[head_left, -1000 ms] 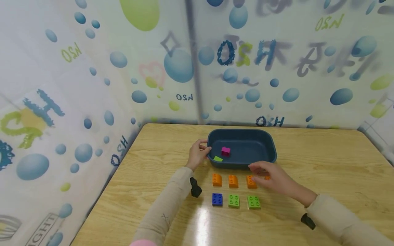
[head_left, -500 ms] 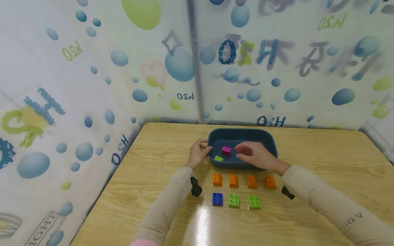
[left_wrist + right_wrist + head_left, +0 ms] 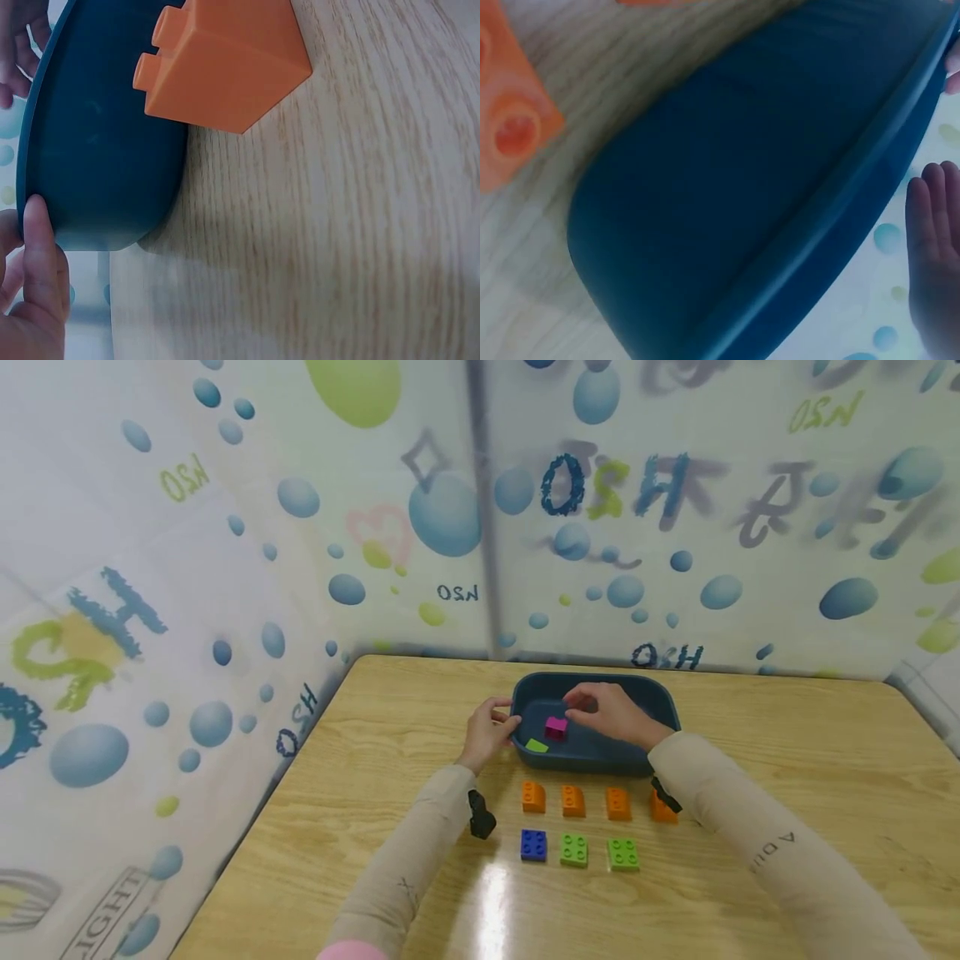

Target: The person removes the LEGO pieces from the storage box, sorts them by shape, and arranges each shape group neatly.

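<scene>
At its left end, a dark blue plastic box (image 3: 592, 763) is held by my left hand (image 3: 483, 735), with thumb and fingers on either side of the rim. My right hand (image 3: 613, 714) hovers over the box, fingers bent and apart, with nothing visible between them. Just left of its fingertips sits a magenta toy brick (image 3: 556, 728) inside the box. A flat-looking light green brick (image 3: 536, 746) lies near the box's front left corner. In the right wrist view the right hand (image 3: 937, 247) shows beyond the rim.
Several orange bricks (image 3: 573, 801) stand in a row before the box; the rightmost orange brick (image 3: 663, 807) is partly behind the right wrist. Nearer lie a blue brick (image 3: 533, 845) and two green bricks (image 3: 573, 850). A patterned wall (image 3: 375, 610) borders the wooden table (image 3: 787, 743).
My right hand has moved from beside the orange bricks, over the box's front rim and leftward to the magenta brick. The left hand stays on the rim.
</scene>
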Action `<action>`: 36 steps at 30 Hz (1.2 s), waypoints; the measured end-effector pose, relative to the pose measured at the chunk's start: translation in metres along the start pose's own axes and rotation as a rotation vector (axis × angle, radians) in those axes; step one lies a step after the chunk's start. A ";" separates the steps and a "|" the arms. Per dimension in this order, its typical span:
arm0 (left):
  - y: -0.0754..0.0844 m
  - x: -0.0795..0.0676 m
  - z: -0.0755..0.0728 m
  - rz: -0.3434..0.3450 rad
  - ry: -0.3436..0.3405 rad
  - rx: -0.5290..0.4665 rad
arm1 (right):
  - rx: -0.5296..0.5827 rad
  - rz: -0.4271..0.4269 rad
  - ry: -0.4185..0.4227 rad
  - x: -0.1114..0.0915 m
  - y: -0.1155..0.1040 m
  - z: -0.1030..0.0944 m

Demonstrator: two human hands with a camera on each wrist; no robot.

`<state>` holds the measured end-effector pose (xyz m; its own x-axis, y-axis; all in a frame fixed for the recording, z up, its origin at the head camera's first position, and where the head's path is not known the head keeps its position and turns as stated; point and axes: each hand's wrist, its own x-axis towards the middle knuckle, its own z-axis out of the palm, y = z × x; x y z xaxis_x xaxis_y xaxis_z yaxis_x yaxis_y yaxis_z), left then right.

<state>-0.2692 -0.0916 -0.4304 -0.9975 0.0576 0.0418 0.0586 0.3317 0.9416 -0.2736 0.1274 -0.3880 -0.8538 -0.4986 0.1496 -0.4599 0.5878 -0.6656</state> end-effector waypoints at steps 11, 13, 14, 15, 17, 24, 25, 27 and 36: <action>-0.001 -0.002 0.000 0.024 -0.009 -0.014 | -0.072 0.062 -0.084 0.021 0.008 0.005; -0.001 -0.002 0.000 0.025 -0.006 -0.008 | -0.088 0.065 -0.100 0.023 0.009 0.008; -0.001 -0.001 -0.001 0.019 -0.006 -0.007 | -0.094 0.066 -0.106 0.023 0.010 0.009; -0.001 -0.001 -0.001 0.015 -0.006 -0.008 | -0.097 0.070 -0.111 0.024 0.010 0.010; 0.001 -0.001 -0.001 -0.016 -0.005 -0.005 | -0.105 0.074 -0.120 0.025 0.012 0.013; 0.004 -0.005 -0.002 0.023 -0.013 -0.011 | -0.133 0.116 -0.148 0.027 0.016 0.020; 0.003 -0.005 -0.002 0.028 -0.015 -0.016 | -0.134 0.117 -0.151 0.027 0.017 0.021; 0.003 -0.004 -0.001 0.021 -0.017 -0.013 | -0.128 0.127 -0.160 0.028 0.017 0.022; 0.004 -0.003 0.000 -0.012 -0.002 0.031 | -0.117 0.141 -0.220 0.032 0.017 0.026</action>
<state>-0.2662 -0.0903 -0.4266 -0.9980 0.0556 0.0297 0.0479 0.3615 0.9311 -0.3029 0.1050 -0.4137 -0.8440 -0.5252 -0.1091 -0.3759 0.7242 -0.5781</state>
